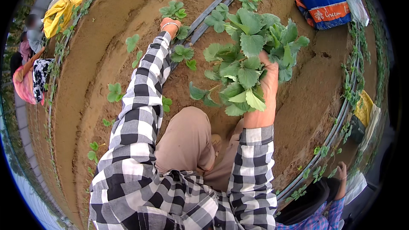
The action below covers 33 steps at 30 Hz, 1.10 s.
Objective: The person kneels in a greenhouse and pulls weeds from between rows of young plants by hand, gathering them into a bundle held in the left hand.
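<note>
My right hand is closed around a large bunch of leafy strawberry plants; the leaves cover most of its fingers. My left hand reaches down to the soil bed, at the base of a small strawberry plant. Its fingertips are hidden by the hand itself and the leaves, so I cannot tell whether they grip anything. Beside it run dark drip irrigation pipes. Another small strawberry plant grows in the bed just below my left hand.
A blue and orange printed sack lies at the upper right. Muddy furrows flank the bed. Co-workers are at the far left near a yellow cloth; another person is at the lower right. A yellow and dark sack lies at the right.
</note>
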{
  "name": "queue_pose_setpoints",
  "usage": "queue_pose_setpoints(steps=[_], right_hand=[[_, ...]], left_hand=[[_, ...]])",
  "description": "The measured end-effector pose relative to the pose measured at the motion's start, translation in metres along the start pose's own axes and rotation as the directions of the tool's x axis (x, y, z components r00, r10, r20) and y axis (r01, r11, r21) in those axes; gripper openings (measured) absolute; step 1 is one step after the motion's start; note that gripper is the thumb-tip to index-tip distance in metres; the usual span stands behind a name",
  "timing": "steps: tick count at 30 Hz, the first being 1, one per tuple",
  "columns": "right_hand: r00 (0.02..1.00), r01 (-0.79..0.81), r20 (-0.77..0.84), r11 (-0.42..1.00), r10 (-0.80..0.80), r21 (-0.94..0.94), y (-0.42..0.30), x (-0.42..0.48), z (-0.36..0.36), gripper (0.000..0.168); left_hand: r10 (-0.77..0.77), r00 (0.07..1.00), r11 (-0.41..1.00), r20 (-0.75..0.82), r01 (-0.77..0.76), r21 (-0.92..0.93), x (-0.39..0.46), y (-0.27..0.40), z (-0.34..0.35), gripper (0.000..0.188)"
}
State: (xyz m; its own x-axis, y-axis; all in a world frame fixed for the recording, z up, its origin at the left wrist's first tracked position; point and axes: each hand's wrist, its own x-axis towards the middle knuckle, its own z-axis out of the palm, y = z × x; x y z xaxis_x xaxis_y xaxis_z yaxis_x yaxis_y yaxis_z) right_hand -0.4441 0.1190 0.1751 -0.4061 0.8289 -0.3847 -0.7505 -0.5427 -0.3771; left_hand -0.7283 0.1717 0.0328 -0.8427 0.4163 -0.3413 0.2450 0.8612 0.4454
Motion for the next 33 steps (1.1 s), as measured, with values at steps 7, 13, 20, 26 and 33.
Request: queue_pose_setpoints(steps=[7, 13, 20, 26, 33], right_hand=[[0.997, 0.071, 0.046, 0.996, -0.069, -0.046, -0.006, 0.004, -0.012, 0.021], [0.998, 0.036, 0.058, 0.997, -0.032, -0.067, -0.014, 0.012, -0.021, 0.018], [0.997, 0.022, 0.074, 0.998, -0.018, -0.061, -0.020, 0.011, -0.025, 0.017], [0.999, 0.021, 0.049, 0.998, -0.019, -0.054, -0.012, 0.013, -0.016, 0.018], [0.999, 0.022, 0.037, 0.995, -0.019, -0.102, -0.004, 0.016, -0.016, 0.020]], left_hand=[[0.061, 0.997, 0.998, 0.037, -0.060, -0.034, -0.013, -0.007, 0.005, 0.024], [0.177, 0.977, 0.905, 0.120, -0.113, -0.411, 0.049, -0.082, 0.022, 0.022], [0.072, 0.990, 0.592, 0.118, 0.053, -0.804, 0.001, -0.047, -0.012, 0.030], [0.417, 0.798, 0.834, -0.435, -0.526, -0.166, -0.005, -0.032, -0.010, 0.026], [0.614, 0.752, 0.769, -0.240, -0.499, 0.400, -0.003, -0.037, 0.005, 0.023]])
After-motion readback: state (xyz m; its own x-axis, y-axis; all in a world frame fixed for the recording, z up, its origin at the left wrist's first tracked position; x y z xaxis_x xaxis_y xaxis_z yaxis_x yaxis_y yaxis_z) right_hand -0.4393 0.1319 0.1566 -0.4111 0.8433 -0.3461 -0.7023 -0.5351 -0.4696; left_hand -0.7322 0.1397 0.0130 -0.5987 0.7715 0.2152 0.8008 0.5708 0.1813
